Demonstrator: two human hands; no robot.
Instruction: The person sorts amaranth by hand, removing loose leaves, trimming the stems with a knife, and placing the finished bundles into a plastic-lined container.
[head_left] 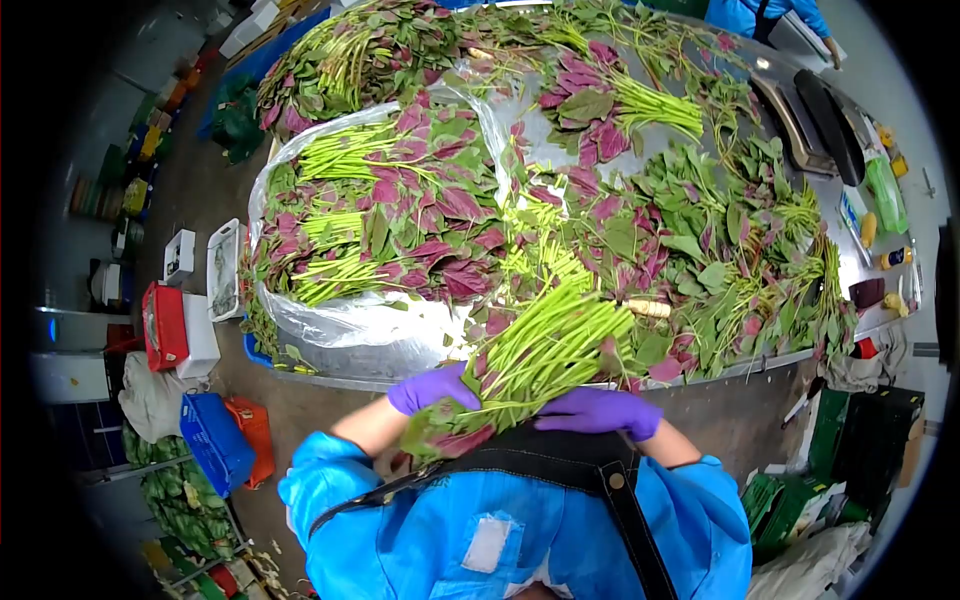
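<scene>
A thick bunch of amaranth greens (555,345) lies across both gloved hands at the table's near edge, pale green stems pointing up and to the right. My left hand (440,388), in a purple glove, grips it near the leafy end; green and purple leaves hang below. My right hand (600,410), also gloved, presses against the underside of the stems, with some fingertips hidden. Just beyond, a clear plastic bag (345,325) lies spread open, holding several amaranth bunches (400,215) in rows. Loose stems (540,250) lie beside the bag.
The metal table (560,150) carries a large leafy pile (360,50), loose greens (720,240) and a separate bunch (625,105). A scale (800,125) stands far right. A co-worker's blue sleeve (800,12) shows at the back. Blue (217,440) and red (165,325) crates stand left.
</scene>
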